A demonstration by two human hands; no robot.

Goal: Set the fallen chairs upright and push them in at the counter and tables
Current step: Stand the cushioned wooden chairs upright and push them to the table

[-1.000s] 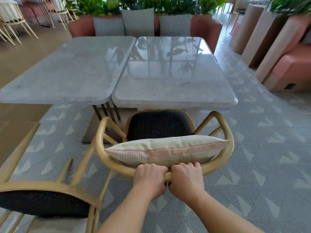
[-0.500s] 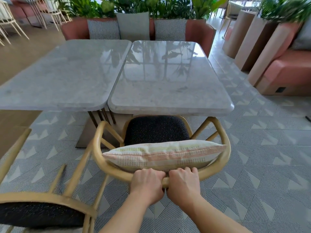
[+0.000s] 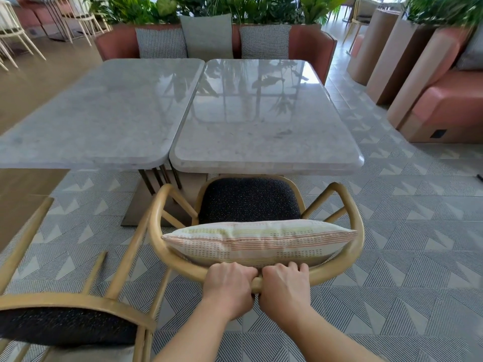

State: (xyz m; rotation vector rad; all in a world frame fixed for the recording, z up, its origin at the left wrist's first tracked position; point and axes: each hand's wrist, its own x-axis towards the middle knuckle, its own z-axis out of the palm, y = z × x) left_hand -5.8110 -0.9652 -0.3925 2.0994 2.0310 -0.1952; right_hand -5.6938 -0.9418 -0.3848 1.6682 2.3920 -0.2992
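An upright wooden chair [image 3: 347, 246] with a dark speckled seat and a striped cushion [image 3: 258, 240] stands in front of the right marble table [image 3: 261, 131]. The front of its seat lies just under the table's near edge. My left hand [image 3: 228, 290] and my right hand [image 3: 285, 287] grip the middle of its curved back rail, side by side. A second wooden chair [image 3: 65, 304] with a dark seat lies tipped at the lower left, legs pointing toward the table.
A left marble table [image 3: 91, 118] abuts the right one. A red bench [image 3: 308, 43] with several pillows and plants stands behind both. Pink booth seating [image 3: 444, 100] and tan dividers fill the right. Pale chairs [image 3: 15, 30] stand at the far left. Patterned floor tiles lie to the right.
The chair held by both hands has slid forward toward the right table, so its seat front now reaches under the table edge. My hands keep the same grip.
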